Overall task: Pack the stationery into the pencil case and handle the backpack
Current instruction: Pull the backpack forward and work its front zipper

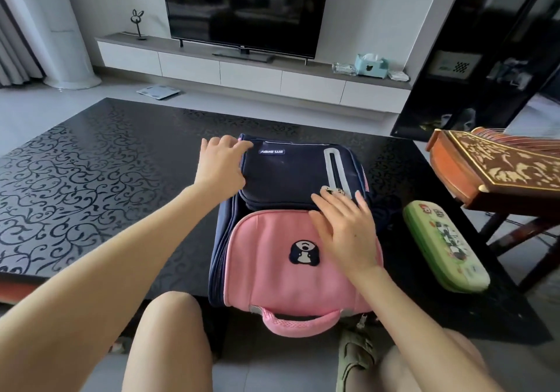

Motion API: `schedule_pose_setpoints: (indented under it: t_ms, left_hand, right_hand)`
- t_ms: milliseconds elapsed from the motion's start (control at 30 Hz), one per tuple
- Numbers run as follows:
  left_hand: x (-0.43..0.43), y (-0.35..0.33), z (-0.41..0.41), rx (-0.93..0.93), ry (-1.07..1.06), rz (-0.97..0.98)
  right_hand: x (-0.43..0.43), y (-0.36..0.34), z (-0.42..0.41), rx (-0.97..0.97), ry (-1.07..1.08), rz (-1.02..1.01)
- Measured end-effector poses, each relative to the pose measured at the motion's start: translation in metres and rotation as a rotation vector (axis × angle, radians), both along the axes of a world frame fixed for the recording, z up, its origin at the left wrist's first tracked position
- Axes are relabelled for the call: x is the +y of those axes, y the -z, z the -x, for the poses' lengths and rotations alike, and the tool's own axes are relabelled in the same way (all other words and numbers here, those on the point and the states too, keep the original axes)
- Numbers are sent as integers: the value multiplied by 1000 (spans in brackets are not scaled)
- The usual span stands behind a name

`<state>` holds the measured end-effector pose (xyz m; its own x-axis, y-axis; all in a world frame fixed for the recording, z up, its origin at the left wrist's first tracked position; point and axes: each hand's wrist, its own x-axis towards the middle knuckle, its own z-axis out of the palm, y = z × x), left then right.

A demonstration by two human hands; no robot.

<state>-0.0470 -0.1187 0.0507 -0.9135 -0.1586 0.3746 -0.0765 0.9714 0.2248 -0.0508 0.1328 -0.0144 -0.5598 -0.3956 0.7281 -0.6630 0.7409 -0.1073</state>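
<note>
A pink and navy backpack (272,273) lies flat on the black patterned table (91,185), its pink handle toward me. My left hand (219,164) rests on the far left corner of the navy section, fingers loosely spread. My right hand (342,225) lies flat across the seam between the navy and pink panels, fingers straight, next to a zipper pull. A green pencil case (445,244) lies closed on the table to the right of the backpack, apart from both hands. No loose stationery is in view.
A carved wooden zither (497,167) on a stand juts in at the right, over the table's corner. Beyond the table stand a white TV cabinet (251,73) and a television (245,7). My bare knees are below the table's near edge.
</note>
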Motion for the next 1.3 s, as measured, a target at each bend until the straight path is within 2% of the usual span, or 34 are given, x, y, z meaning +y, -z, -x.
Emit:
schedule_pose_setpoints:
  t_ms: [67,133,200,267,367,400,467,667,733,867,967,1067,1200,1300]
  left_hand:
    - [19,3,-18,133,219,-1]
    - [34,8,-31,112,335,105]
    - [42,13,-36,-63,315,108]
    - [42,17,-33,-134,249,-24]
    - [43,23,-31,-146,204,-212]
    - [44,27,-31,-146,201,-248]
    - [46,34,-33,-126,180,-299]
    - [49,38,-32,-135,151,-275]
    - [49,37,-32,-142,155,-272]
    - [46,30,-34,-172,176,-274]
    - [50,17,-35,-114,198,-251]
    - [54,-11,-29,-4,132,-231]
    - [55,-46,-7,40,103,-303]
    - [55,-53,-1,19,155,-419]
  right_hand:
    - [34,-6,-5,-1,155,175]
    - [83,-6,-2,-26,432,225]
    - [130,1,13,-265,783,65]
    - [167,8,26,-600,1006,-153]
    - [206,18,45,-902,1081,-329]
    - [212,21,50,-988,1069,-333]
    - [215,27,56,-1114,1016,-217]
    - [201,48,38,-946,1007,-19]
    - [194,47,27,-944,949,134]
    - [177,18,1,-971,673,648]
    - [168,-5,-32,-865,370,765]
    - [162,-33,-71,-712,149,617]
    - [160,-60,-89,-333,-29,123]
    - [147,-61,-73,-215,-39,-172]
